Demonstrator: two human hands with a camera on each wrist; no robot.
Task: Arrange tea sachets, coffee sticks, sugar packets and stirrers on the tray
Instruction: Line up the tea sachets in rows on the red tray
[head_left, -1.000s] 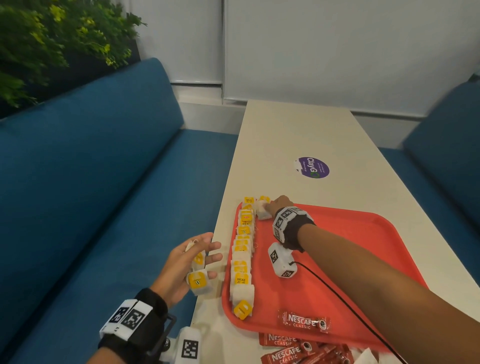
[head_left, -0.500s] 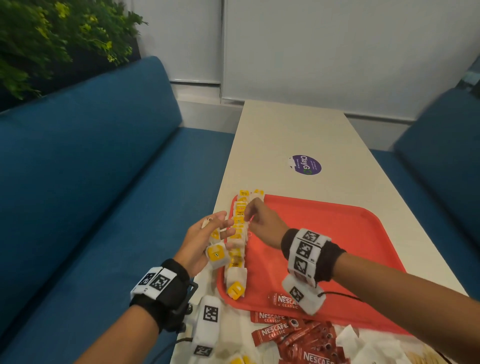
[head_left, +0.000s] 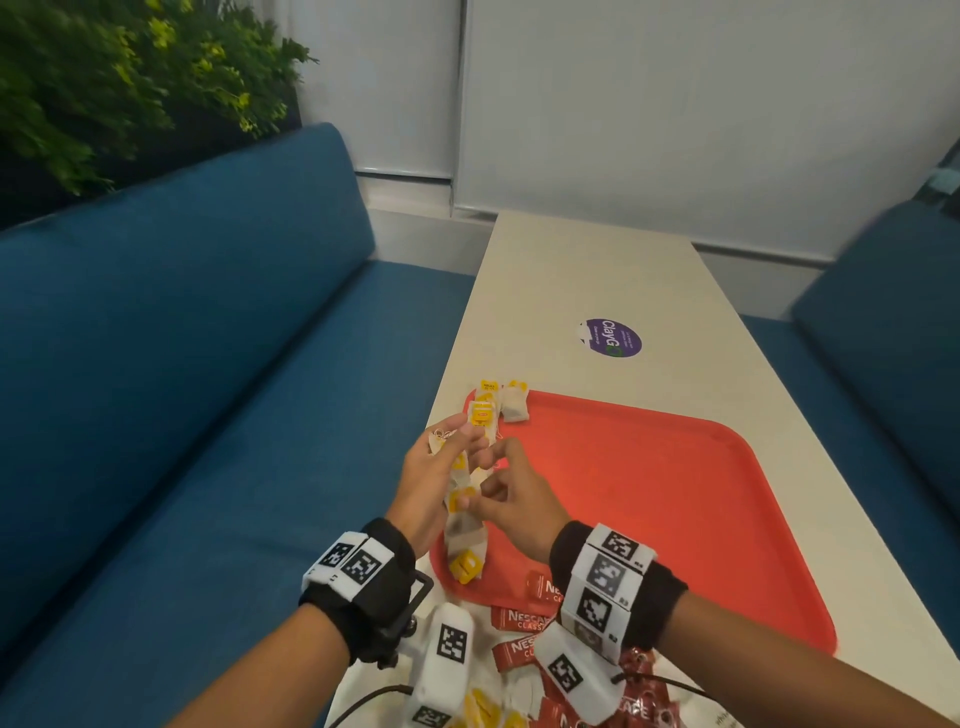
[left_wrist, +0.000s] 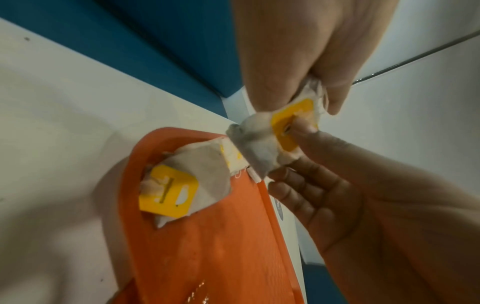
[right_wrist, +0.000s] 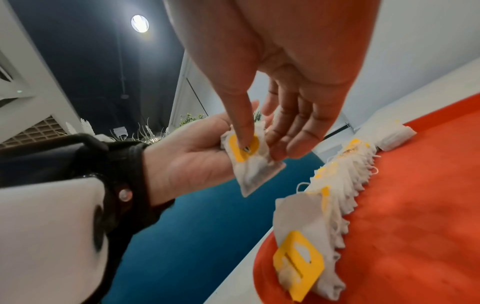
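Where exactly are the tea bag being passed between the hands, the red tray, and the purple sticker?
tea bag (right_wrist: 249, 164): right wrist view, on its white paper pouch below the yellow tag.
red tray (head_left: 649, 493): head view, on its bare floor.
purple sticker (head_left: 612, 338): head view, on its middle.

The tray (head_left: 675, 483) sits on the table (head_left: 597, 270), at its near end. A row of tea bags (head_left: 485, 415) lies in the tray along its left edge, from front to back. One more tea bag (head_left: 514, 405) lies just right of the row's far end. Coffee sticks (head_left: 519, 618) lie in front of the tray. A round sticker (head_left: 609, 338) is behind the tray. A bench (head_left: 182, 389) stands left of the tray.
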